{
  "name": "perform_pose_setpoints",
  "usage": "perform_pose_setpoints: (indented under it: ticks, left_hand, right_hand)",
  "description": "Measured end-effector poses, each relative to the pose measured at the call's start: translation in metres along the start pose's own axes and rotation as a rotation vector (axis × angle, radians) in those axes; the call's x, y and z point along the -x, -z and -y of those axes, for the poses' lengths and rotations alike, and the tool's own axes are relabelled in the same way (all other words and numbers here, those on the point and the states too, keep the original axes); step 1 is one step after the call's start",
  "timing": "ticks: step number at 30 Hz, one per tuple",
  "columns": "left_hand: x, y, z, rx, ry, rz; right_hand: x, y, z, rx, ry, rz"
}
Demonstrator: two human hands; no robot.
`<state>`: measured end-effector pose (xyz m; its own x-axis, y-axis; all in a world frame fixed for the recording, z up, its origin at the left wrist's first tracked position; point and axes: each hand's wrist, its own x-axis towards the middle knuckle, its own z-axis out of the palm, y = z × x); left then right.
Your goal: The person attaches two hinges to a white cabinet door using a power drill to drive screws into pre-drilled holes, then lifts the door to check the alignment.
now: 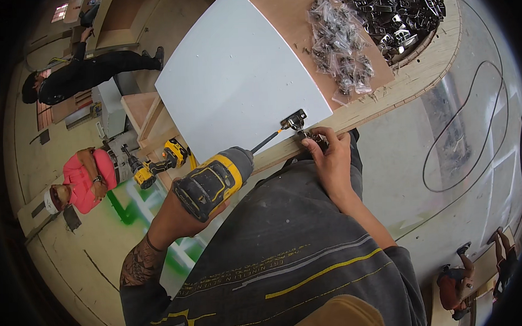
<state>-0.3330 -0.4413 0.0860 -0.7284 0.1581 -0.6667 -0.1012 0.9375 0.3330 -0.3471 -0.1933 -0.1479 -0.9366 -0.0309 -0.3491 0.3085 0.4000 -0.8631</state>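
Observation:
My left hand (pixel 185 220) is wrapped round the grip of a yellow and black cordless drill (pixel 213 182), most of the fingers hidden behind its body. The drill's long driver bit (pixel 266 141) reaches to a metal cabinet hinge (pixel 294 120) on a white panel (pixel 235 77), near its front right corner. With thumb and fingers, my right hand (pixel 334 163) pinches the hinge's arm, which sticks out past the panel's edge. Whether the bit sits in a screw, I cannot tell.
Clear plastic bags of small hardware (pixel 340 45) lie beside the panel, near a heap of loose metal hinges (pixel 402 17). More yellow and black power tools (pixel 157 161) rest on wood at the left. A cable (pixel 425 177) loops over the floor. Several people are nearby.

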Motion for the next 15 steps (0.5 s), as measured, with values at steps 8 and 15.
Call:
perform_pose_setpoints:
  ticks: [8,15]
  left_hand:
    - [-0.0005,0.0003,-0.0004,0.030,0.012,0.002]
    - [-0.0046,0.0024,-0.0038,0.067,0.024,-0.014]
  right_hand:
    - [-0.0002,0.0002,0.0007,-0.016,-0.023,0.012]
    - [-0.0009,0.0019,0.0013,-0.001,-0.027,0.026]
